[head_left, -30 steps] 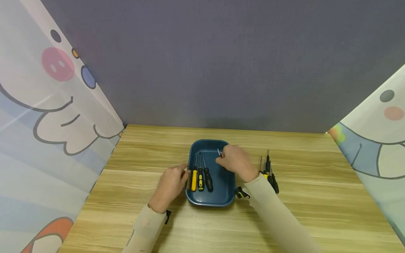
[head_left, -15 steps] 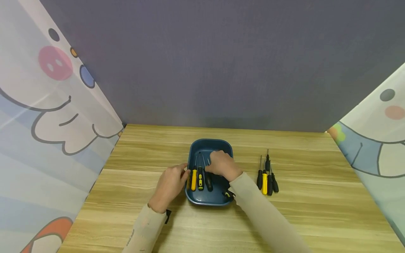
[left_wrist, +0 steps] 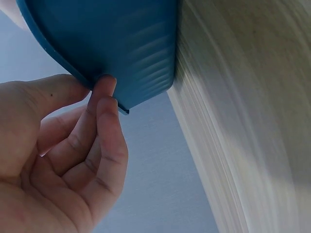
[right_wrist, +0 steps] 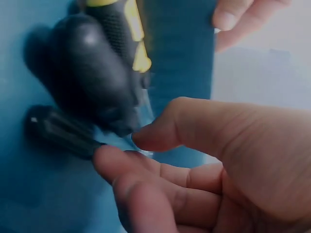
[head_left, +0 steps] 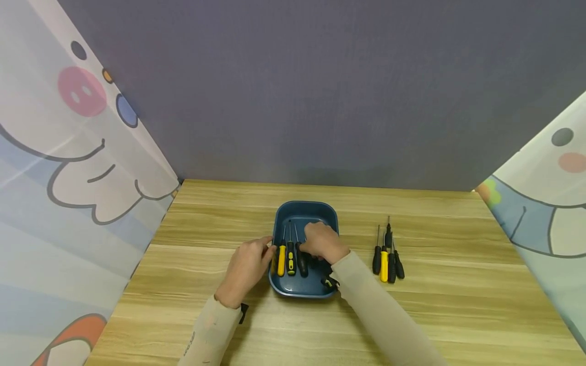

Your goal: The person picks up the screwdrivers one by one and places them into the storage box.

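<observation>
You're laying a black screwdriver [right_wrist: 58, 128] into the tray [head_left: 305, 208]: right hand [head_left: 322, 242] pinches it, left hand [head_left: 249, 264] grips the rim; release next.

The light wood-grain surface [head_left: 435, 315], its boards running left to right, carries a dark blue rounded-rectangular plastic tray [head_left: 305, 209] at its centre. At about 3 o'clock from the tray, well apart from it, a row of black and yellow-handled screwdrivers [head_left: 388, 253] lies side by side, tips pointing to 12 o'clock.
</observation>
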{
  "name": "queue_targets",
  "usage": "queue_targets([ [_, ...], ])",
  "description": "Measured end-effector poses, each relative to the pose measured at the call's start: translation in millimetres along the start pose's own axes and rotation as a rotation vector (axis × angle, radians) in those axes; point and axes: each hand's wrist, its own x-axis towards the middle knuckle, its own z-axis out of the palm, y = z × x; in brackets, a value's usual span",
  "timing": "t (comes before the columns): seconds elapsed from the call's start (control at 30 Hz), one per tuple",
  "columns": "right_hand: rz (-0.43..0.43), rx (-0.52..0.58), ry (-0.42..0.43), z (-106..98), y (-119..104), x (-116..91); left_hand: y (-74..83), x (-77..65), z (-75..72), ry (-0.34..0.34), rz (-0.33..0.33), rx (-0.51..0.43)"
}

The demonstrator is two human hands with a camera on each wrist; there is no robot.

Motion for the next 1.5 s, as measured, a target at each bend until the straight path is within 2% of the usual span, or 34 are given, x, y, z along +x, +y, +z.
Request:
queue_targets([
  [0.33,-0.093,-0.085,0.114,-30,1,-29,1.4,0.1,-0.3,0.002,0.006,-0.008],
  [0.63,-0.068,-0.06,0.17,-46,37,-52,1.8,0.4,-1.0,-0.005,-0.006,-0.001],
  [0.93,-0.003,-0.088,0.22,-50,86,-67,2.4,0.2,0.8,-0.001,-0.007,0.004],
  [1.1,0.016,-0.079,0.22,-49,109,-75,2.5,0.3,-0.9,-0.002,-0.004,0.001],
  [1.37,0.09,-0.066,0.194,-42,134,-87,2.8,-0.3,-0.4,-0.001,-0.005,-0.002],
  [1.5,0.094,-0.064,0.194,-37,143,-91,2.3,-0.4,0.4,-0.002,-0.008,0.003],
])
